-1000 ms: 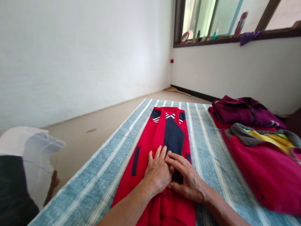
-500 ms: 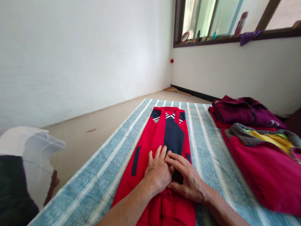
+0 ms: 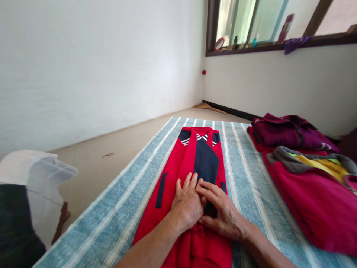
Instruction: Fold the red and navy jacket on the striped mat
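Observation:
A red jacket (image 3: pixel 186 160) with navy panels and white stripes near the collar lies folded lengthwise on the striped blue cloth (image 3: pixel 142 160). Its far end is smooth, while the near part is bunched below my wrists. My left hand (image 3: pixel 188 204) rests on the middle of the jacket, fingers stretched forward and its thumb partly hidden. Beside it and touching it is my right hand (image 3: pixel 219 208), its fingers laid over the navy panel, the thumb apart from them on the red fabric. Neither hand visibly grips the jacket.
At the right lie a folded red garment (image 3: pixel 309 208) with a grey and yellow collar and a purple jacket (image 3: pixel 292 132). A white translucent bag (image 3: pixel 41 178) stands beyond the left edge. White walls and a window sill with bottles (image 3: pixel 286 28) are behind.

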Demonstrator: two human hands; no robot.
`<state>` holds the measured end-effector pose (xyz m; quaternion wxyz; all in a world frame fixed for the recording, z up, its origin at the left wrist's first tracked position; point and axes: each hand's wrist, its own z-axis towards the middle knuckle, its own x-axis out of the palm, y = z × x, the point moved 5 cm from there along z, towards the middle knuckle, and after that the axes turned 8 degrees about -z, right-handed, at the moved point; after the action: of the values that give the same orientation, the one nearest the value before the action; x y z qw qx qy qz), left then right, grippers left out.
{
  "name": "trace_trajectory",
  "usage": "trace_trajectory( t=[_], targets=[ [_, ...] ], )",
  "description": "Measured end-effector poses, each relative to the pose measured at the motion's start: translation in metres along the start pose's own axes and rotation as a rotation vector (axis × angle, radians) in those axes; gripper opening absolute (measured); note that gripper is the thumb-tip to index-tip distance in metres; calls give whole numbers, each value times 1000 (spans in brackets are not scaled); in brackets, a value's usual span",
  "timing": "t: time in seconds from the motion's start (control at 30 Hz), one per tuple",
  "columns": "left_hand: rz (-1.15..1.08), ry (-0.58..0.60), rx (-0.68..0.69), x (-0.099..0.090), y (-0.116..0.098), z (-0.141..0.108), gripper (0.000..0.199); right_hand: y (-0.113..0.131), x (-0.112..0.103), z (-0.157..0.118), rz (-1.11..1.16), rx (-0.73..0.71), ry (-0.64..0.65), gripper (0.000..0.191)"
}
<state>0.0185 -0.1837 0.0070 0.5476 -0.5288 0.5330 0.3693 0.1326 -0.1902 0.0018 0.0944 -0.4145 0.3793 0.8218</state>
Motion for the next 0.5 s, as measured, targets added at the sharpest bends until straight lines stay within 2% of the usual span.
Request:
trace_trajectory(
  t=[0.5],
  targets=[
    [7,5,3,-1,-1,0,54,0,1,0,-4,0,8,72]
  ],
)
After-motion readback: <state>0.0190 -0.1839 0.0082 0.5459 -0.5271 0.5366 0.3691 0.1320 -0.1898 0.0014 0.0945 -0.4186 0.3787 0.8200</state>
